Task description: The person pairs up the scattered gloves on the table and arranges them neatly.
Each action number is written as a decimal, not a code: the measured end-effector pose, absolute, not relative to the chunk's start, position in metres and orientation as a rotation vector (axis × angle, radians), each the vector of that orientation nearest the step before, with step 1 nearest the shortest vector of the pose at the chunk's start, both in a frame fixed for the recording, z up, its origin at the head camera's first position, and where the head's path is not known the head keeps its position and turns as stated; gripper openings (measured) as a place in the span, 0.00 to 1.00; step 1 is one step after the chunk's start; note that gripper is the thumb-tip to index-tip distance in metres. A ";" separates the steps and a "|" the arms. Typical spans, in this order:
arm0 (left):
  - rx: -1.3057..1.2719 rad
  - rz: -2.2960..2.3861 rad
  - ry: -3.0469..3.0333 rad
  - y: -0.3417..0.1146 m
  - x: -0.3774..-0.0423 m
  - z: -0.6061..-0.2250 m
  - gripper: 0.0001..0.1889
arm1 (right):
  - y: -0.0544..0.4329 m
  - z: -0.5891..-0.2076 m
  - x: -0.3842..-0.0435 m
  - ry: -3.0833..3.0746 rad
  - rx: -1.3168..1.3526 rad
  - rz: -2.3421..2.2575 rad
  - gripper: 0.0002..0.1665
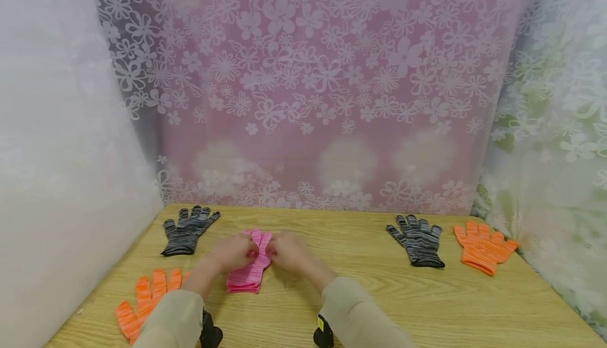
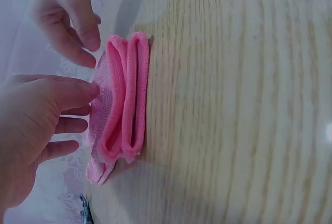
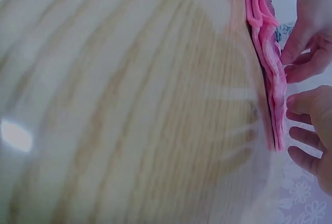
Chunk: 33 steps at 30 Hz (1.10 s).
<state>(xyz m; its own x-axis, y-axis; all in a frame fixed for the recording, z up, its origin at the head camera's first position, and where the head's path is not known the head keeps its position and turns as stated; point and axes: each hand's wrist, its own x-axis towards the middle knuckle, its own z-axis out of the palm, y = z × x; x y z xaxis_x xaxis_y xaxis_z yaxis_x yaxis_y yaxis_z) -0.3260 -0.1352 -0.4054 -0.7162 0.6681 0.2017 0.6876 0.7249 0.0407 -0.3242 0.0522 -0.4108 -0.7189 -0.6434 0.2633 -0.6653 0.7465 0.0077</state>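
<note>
Two pink knit gloves [image 1: 247, 277] lie flat on the table, one on top of the other. Their two cuffs [image 2: 136, 94] show as loops side by side in the left wrist view. From the left, my left hand [image 1: 235, 251] reaches over the gloves, a fingertip right at the upper glove and the other fingers loosely bent. Opposite it, my right hand [image 1: 289, 253] hovers at the right edge near the glove fingers. Its fingers [image 3: 306, 137] are spread and relaxed beside the pink fabric [image 3: 270, 53] in the right wrist view, holding nothing.
An orange glove [image 1: 149, 295] lies at the front left, partly under my left sleeve. A grey-black glove [image 1: 186, 232] lies behind it. Another grey-black glove [image 1: 419, 240] and an orange glove [image 1: 485, 248] lie at the right. Patterned curtains [image 1: 322, 100] enclose the wooden table [image 1: 379, 306].
</note>
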 end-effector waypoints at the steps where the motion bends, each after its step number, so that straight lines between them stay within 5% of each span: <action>1: -1.086 -0.163 -2.760 -0.135 -0.326 -0.406 0.02 | 0.051 -0.412 -0.325 -2.679 1.056 0.093 0.07; 16: -0.986 -0.134 -2.849 -0.139 -0.318 -0.406 0.02 | 0.048 -0.419 -0.327 -2.716 1.090 0.170 0.07; 33: -1.154 -0.141 -2.721 -0.137 -0.309 -0.407 0.01 | 0.051 -0.423 -0.339 -2.781 0.710 0.180 0.07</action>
